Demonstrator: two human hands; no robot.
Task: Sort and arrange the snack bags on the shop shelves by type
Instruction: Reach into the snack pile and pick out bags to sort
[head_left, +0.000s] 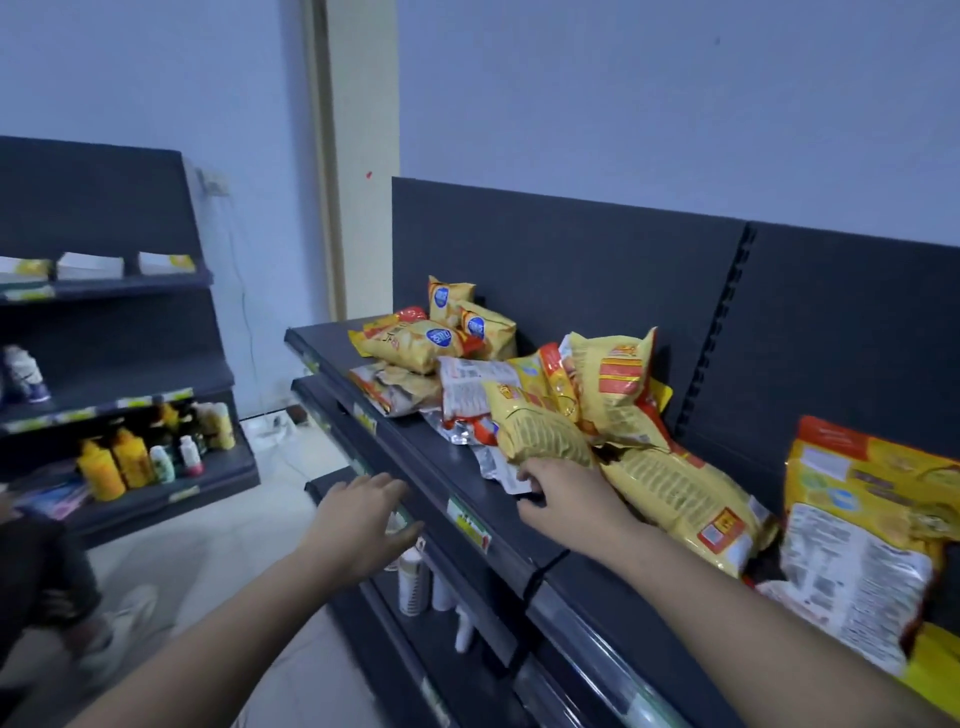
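A jumbled pile of snack bags lies on the dark top shelf (431, 447). Yellow chip bags with blue round logos (415, 343) sit at the far left. Yellow ridged-chip bags (540, 431) and silver-backed bags (467, 384) fill the middle, and another yellow bag (685, 499) lies nearer. A large orange-and-yellow bag (867, 540) stands at the right. My right hand (561, 499) touches the lower edge of the middle yellow ridged-chip bag, fingers curled at it. My left hand (363, 514) hovers open in front of the shelf edge, holding nothing.
White bottles (413, 582) stand on the lower shelf under my left hand. A second dark shelf unit (171, 488) at the left holds yellow bottles (111, 462) and small containers. A person's leg and shoe (109, 629) are at the lower left on the tiled floor.
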